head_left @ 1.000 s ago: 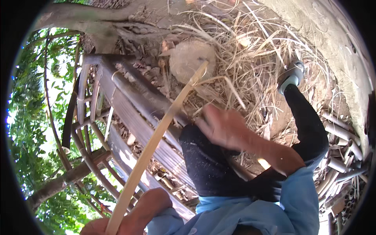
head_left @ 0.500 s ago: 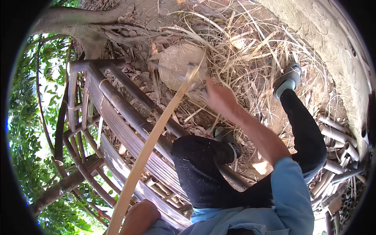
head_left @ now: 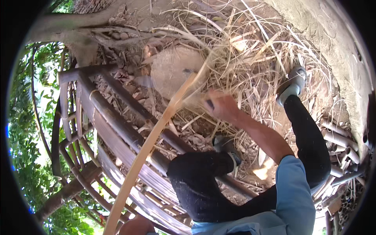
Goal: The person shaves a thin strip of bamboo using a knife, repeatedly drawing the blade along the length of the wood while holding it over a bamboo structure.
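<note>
A long pale bamboo strip (head_left: 138,164) slants from the lower edge up toward a round, flat-topped block (head_left: 172,72). The strip's far end is frayed and blurred above the block's right side. My right hand (head_left: 222,105) is closed on the dark handle of what looks like a knife (head_left: 210,104), just right of the strip. Motion smears its blade, so I cannot tell whether it touches the strip. At the lower edge, only a bent part of my left arm (head_left: 137,226) shows beside the strip. My left hand is out of sight.
A slatted bamboo bench (head_left: 117,143) curves along my left, against green foliage. Thin shavings (head_left: 250,58) lie heaped beyond my right hand. A pale wall (head_left: 325,35) rises at right, with cut bamboo pieces (head_left: 338,139) below. My shoes (head_left: 291,80) rest on the ground.
My right hand has shifted slightly down and right, and the knife's blade is more blurred. My left arm has sunk lower toward the frame's edge. The whole view has shifted a little.
</note>
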A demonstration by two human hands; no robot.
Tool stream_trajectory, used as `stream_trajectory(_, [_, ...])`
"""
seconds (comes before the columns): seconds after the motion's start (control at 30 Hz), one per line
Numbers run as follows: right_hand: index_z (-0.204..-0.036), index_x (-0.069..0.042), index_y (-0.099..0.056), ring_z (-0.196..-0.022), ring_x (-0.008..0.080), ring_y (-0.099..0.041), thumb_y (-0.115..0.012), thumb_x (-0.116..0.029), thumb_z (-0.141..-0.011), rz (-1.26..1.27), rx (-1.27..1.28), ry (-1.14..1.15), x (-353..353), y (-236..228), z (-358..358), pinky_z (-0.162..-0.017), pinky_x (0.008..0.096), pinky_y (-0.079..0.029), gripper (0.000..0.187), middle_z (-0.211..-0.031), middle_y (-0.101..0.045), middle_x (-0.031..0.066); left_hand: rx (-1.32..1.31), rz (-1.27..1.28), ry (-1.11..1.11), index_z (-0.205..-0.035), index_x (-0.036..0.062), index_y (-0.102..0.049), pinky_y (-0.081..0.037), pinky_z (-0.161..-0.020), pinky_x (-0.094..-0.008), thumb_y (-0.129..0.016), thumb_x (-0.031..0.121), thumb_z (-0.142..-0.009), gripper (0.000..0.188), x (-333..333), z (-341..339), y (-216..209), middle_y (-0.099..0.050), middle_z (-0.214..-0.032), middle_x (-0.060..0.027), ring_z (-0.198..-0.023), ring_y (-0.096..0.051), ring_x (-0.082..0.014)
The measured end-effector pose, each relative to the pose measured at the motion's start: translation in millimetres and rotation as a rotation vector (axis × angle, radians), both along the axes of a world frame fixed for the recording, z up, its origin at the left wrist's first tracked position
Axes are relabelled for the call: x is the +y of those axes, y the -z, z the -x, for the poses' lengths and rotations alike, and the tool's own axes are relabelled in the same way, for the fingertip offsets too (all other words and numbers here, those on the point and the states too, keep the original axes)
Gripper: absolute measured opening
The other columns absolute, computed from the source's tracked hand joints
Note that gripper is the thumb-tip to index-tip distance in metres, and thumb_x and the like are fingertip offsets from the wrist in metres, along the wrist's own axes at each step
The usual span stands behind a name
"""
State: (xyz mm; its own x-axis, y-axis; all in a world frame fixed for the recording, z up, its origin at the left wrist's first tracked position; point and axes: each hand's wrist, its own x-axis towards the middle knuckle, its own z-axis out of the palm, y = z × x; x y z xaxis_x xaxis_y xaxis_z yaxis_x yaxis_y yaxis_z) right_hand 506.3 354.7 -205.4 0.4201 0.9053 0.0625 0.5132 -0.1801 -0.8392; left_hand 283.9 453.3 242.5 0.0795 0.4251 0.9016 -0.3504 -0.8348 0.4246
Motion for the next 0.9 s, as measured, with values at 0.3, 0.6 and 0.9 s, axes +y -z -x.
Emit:
stream_trajectory(0.3, [-0.11, -0.004, -0.053, -0.067, 0.0378, -0.068, -0.069, -0.032, -0.096, 0.269, 0.177, 0.305, -22, 31, -19, -0.059, 0.0502, -0.052, 0.035, -0.077, -0.066, 0.0214, -0.021, 0.038, 0.027, -0.067, 0.0167, -0.038, -0.032, -0.052, -0.0249, -0.04, 0.032, -0.098, 0.034, 7, 14, -32, -0.031, -0.059, 0.0038, -0.05, -0.035, -0.0077])
stream_trajectory(0.6, [-0.112, -0.003, -0.052, -0.069, 0.0431, -0.068, -0.066, -0.02, -0.098, 0.084, 0.065, 0.201, -51, -203, 30, -0.061, 0.0521, -0.051, 0.026, -0.081, -0.066, 0.0239, -0.116, 0.392, 0.418, -0.082, 0.0117, -0.044, -0.03, -0.048, -0.0267, -0.039, 0.039, -0.112, 0.041, -18, -2, -69, -0.038, -0.066, 0.0009, -0.049, -0.033, -0.0111])
stream_trajectory(0.9, [-0.104, -0.005, -0.06, -0.059, 0.0258, -0.067, -0.07, -0.021, -0.096, -0.415, -0.033, 0.055, -88, -380, 122, -0.048, 0.0379, -0.055, 0.021, -0.078, -0.06, 0.0112, -0.195, 0.261, -0.16, -0.078, 0.0141, -0.038, -0.02, -0.04, -0.025, -0.037, 0.05, -0.11, 0.048, -57, -12, -38, -0.028, -0.06, 0.0027, -0.047, -0.025, -0.0084])
